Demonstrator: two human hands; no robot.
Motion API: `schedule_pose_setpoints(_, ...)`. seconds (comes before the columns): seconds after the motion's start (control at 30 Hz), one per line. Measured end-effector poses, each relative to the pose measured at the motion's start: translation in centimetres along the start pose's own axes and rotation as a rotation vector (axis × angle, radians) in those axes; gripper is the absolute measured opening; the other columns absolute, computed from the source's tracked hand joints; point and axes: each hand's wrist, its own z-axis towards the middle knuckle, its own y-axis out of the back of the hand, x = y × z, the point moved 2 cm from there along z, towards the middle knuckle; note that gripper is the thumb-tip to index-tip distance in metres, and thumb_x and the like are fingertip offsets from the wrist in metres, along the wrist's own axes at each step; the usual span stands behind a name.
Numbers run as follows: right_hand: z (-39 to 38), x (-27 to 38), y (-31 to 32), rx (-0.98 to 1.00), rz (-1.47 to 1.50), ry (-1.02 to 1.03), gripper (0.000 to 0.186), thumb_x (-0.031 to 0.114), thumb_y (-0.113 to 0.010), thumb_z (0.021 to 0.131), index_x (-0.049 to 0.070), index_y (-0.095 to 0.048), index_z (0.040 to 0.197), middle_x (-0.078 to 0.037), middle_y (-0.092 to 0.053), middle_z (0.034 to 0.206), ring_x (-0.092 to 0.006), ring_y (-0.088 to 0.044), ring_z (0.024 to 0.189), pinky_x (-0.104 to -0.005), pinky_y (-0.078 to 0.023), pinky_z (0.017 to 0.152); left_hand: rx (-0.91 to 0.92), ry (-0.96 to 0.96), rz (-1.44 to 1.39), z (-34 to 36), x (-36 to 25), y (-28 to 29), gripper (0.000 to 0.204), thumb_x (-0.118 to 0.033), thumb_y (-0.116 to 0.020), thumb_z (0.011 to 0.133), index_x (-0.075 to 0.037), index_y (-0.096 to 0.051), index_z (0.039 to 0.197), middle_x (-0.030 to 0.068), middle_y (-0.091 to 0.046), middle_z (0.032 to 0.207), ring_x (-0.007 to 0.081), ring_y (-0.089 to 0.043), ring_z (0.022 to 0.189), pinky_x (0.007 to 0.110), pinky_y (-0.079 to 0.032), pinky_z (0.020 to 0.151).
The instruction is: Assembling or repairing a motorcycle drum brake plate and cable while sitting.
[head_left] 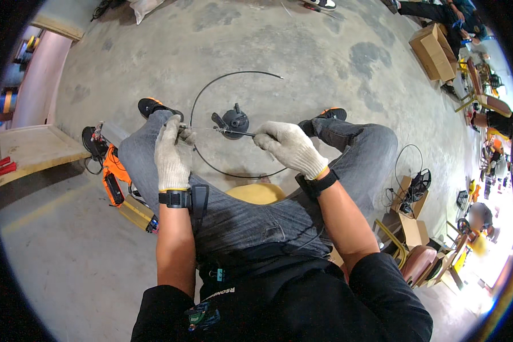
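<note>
Both my hands wear white knit gloves. My left hand (174,151) is closed, pinching a thin wire (205,129) that runs level toward the right. My right hand (291,147) wraps round a black cable (244,133), whose tip points left and meets the wire. Beyond this tip, between my feet, a round black part (235,121) with short stubs sits on the concrete floor. A long black cable (228,175) bends in a wide loop around it, its far end lying on the floor. What my left fingertips grip is partly hidden.
A low wooden table (40,149) with red-handled tools (4,167) stands at left. Beside my left leg lies an orange machine (115,174). Cardboard boxes (433,54), chairs and other people line the right side. A yellow seat (259,194) shows between my thighs.
</note>
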Motion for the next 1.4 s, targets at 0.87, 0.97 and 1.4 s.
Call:
schedule_pose_setpoints(0.87,0.0,0.5,0.5,0.032,-0.028,-0.060,0.023,0.023,-0.063,0.096,0.006,-0.072,0.107,-0.017,-0.074,0.096,-0.0351,-0.072,0.093,-0.0413,-0.055,0.080,0.297,0.091,0.355,-1.5,-0.1,-1.8,0.029,-0.021,-0.071,0.099,0.000,-0.069,0.119,0.0050,-0.068,0.095,0.0153,-0.065,0.081,0.031,-0.055,0.074)
schedule_pose_setpoints(0.97,0.0,0.7,0.4,0.047,-0.030,-0.049,0.023,0.024,-0.063,0.096,0.005,-0.072,0.107,-0.017,-0.074,0.095,-0.0344,-0.072,0.092,-0.0413,-0.055,0.080,0.376,0.177,0.366,-2.0,0.1,-2.4,0.030,-0.021,-0.070,0.100,0.002,-0.068,0.119,0.0064,-0.069,0.093,0.0159,-0.066,0.080,0.031,-0.056,0.074)
schedule_pose_setpoints(1.4,0.1,0.4,0.9,0.009,-0.019,-0.051,0.023,0.020,-0.066,0.095,0.002,-0.071,0.108,-0.018,-0.073,0.092,-0.0331,-0.072,0.085,-0.0393,-0.055,0.076,0.145,-0.014,0.108,-0.8,-0.8,-0.9,0.028,-0.025,-0.067,0.103,0.000,-0.065,0.115,0.0045,-0.064,0.091,0.0140,-0.063,0.077,0.031,-0.054,0.070)
